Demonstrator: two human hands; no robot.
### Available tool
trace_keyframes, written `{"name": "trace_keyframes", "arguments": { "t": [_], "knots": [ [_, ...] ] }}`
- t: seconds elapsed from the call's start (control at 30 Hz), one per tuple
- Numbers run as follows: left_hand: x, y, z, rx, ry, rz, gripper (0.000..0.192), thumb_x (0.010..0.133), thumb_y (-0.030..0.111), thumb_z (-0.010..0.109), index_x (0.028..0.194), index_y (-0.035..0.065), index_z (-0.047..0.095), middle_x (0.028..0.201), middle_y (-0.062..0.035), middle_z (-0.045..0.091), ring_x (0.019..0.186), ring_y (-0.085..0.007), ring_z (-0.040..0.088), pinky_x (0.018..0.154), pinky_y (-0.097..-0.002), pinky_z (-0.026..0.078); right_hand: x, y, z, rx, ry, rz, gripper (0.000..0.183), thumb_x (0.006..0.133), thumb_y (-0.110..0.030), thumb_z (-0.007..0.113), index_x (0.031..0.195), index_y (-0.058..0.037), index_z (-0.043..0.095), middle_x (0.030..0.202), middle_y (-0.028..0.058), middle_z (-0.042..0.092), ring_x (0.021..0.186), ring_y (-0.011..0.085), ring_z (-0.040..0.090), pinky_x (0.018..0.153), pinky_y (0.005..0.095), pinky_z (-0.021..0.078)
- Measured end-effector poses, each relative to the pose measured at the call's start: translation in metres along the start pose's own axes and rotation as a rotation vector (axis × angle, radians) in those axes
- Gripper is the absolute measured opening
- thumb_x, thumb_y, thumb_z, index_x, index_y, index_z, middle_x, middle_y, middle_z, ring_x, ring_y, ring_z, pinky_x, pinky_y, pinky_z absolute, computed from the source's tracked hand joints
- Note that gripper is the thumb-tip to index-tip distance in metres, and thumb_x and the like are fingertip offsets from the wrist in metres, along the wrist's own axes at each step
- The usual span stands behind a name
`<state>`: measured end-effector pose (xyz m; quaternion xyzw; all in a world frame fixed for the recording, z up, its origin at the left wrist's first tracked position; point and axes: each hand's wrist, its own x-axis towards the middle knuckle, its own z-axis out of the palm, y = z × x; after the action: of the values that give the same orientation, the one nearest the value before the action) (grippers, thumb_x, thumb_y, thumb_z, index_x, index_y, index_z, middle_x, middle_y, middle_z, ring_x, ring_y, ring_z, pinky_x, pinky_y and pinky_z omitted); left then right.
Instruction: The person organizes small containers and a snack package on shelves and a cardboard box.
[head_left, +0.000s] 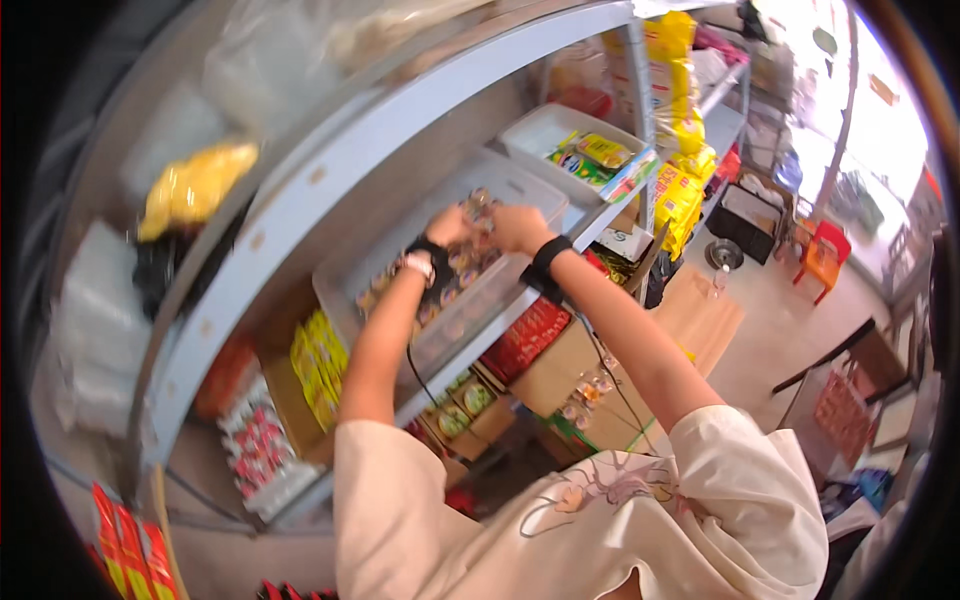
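A large translucent plastic bin stands on a metal shelf, holding many small round wrapped packs in rows. My left hand and my right hand are close together over the far part of the bin. Between them is a bunch of the small packs, which the fingers of both hands appear to grip; blur hides the exact hold. Black bands circle both wrists, and the left wrist also bears a pinkish watch or bracelet.
A white tub with green and yellow packets stands beyond the bin. A cardboard box of yellow packets is at its left. The shelf's metal beam arches above. Boxes lie below, and an orange chair stands at the right.
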<state>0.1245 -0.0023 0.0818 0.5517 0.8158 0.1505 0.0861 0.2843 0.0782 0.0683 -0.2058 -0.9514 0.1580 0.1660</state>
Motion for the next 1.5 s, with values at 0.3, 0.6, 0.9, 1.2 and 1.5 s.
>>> {"name": "trace_keyframes", "arguments": {
  "t": [0.3, 0.6, 0.9, 1.2, 1.5],
  "knots": [
    [-0.003, 0.012, 0.026, 0.013, -0.270, -0.152, 0.030, 0.067, 0.022, 0.072, 0.055, -0.0001, 0.055, 0.049, -0.0022, 0.047, 0.047, -0.0105, 0.041, 0.040, -0.0299, 0.032, -0.007, -0.012, 0.001, -0.083, -0.024, 0.151, 0.022, 0.077, -0.028, 0.058, 0.089, -0.0146, 0.071, 0.093, 0.0064, 0.068, 0.091, 0.0209, 0.064, 0.072, 0.0331, 0.0465],
    [-0.008, 0.000, 0.018, 0.036, -0.140, -0.156, 0.015, 0.070, 0.017, 0.070, 0.070, 0.0026, 0.065, 0.054, -0.0065, 0.057, 0.044, -0.0130, 0.052, 0.040, -0.0286, 0.038, -0.005, -0.018, 0.003, 0.019, 0.059, 0.100, 0.028, 0.071, -0.037, 0.066, 0.081, -0.0114, 0.069, 0.082, 0.0094, 0.068, 0.081, 0.0251, 0.066, 0.069, 0.0376, 0.0501],
    [-0.135, 0.168, -0.042, -0.197, 0.333, 0.001, 0.031, 0.087, 0.022, 0.057, 0.112, 0.0025, 0.058, 0.079, -0.0078, 0.064, 0.067, -0.0078, 0.057, 0.058, -0.0236, 0.046, -0.032, -0.001, -0.010, 0.399, 0.379, -0.336, 0.025, 0.077, -0.021, 0.059, 0.099, -0.0110, 0.061, 0.081, 0.0108, 0.064, 0.077, 0.0302, 0.063, 0.065, 0.0413, 0.0489],
    [-0.225, 0.152, 0.159, -0.540, -0.291, -0.193, 0.037, 0.084, 0.026, 0.062, 0.109, -0.0007, 0.057, 0.095, -0.0167, 0.065, 0.085, -0.0288, 0.064, 0.074, -0.0327, 0.049, -0.256, 0.221, 0.112, 0.362, -0.077, 0.261, 0.024, 0.081, -0.020, 0.051, 0.100, -0.0058, 0.056, 0.093, 0.0167, 0.060, 0.086, 0.0356, 0.058, 0.075, 0.0422, 0.0469],
    [-0.220, 0.099, 0.414, -0.600, -0.494, -0.276, 0.040, 0.082, 0.031, 0.061, 0.108, 0.0017, 0.058, 0.106, -0.0184, 0.060, 0.092, -0.0327, 0.060, 0.079, -0.0384, 0.047, -0.410, 0.330, 0.214, 0.235, -0.700, 0.726, 0.025, 0.075, -0.015, 0.053, 0.096, -0.0112, 0.067, 0.095, 0.0143, 0.065, 0.092, 0.0310, 0.062, 0.079, 0.0409, 0.0489]
  ]
}}
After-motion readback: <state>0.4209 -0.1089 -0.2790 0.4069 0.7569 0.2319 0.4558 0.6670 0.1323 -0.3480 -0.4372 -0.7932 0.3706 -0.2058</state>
